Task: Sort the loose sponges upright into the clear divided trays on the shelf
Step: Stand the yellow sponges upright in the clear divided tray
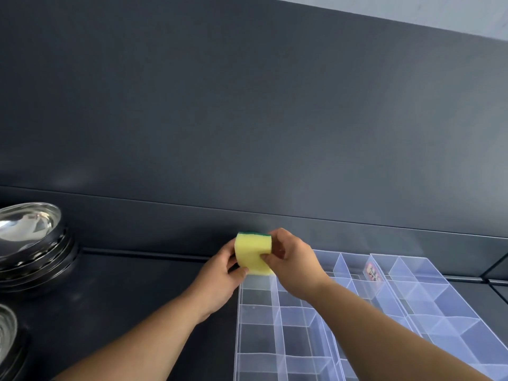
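At clear tray's [277, 312] back corner, left grip [220, 281] and right grip [294, 268] pinching yellow sponge [253, 254]

Dark shelf [137, 292]: trays [445, 306] on the right, bowls [30, 243] on the left.
Shelf surface matt dark grey. Clear divided trays lie flat, side by side, close together; whether touching, can't tell. Steel bowls stacked at far left by the back panel. Second stack [7, 334] nearer, cut off by the frame edge, well apart from the trays.
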{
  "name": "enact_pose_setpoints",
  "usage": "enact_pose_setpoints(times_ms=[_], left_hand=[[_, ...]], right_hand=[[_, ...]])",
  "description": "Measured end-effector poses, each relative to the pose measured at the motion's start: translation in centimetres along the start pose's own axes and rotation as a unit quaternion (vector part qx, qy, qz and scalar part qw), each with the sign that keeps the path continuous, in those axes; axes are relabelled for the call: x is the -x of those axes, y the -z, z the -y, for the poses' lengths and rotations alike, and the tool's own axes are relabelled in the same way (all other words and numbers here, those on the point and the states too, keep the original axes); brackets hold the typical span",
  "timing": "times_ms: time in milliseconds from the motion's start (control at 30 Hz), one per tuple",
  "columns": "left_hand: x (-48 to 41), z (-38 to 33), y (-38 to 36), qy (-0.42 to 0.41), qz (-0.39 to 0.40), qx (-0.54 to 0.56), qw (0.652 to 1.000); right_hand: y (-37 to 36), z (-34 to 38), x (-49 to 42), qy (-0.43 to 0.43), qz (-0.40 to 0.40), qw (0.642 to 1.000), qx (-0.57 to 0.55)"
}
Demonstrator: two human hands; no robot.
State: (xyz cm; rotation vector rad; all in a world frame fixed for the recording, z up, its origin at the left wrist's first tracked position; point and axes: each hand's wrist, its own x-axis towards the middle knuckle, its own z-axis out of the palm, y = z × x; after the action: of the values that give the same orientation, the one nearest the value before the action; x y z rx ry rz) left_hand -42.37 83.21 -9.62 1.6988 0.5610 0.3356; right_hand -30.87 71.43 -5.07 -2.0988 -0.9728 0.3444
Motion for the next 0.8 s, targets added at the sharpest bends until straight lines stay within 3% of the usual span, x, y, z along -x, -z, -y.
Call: enact_pose_setpoints(times_ms=[133,300,500,667,800], left_hand=[[0.2,0.2,-0.1,0.006,-0.011,-0.004,1.000],[0.6,-0.3,-0.5,0.024,-0.039,-0.022,0.999],[1.4,-0.6,-0.9,0.028,-0.061,-0.046,0.997],[1.4,-0.6,-1.0,0.026,-0.065,-0.074,0.995],[1.3,-0.4,-1.1,0.026,-0.070,-0.075,0.994]], right_hand=[[-0.1,-1.1,-0.1,-0.051,-0.003,0.998,-0.024],[-0.2,-1.1,0.1,0.029,-0.063,0.986,0.150],[-0.5,-1.3,0.7,0.067,-0.086,0.983,0.147],[-1.3,-1.1,0.1,-0.003,-0.053,0.977,0.205],[-0.7,-0.7,0.3,0.002,-0.049,0.989,0.138]])
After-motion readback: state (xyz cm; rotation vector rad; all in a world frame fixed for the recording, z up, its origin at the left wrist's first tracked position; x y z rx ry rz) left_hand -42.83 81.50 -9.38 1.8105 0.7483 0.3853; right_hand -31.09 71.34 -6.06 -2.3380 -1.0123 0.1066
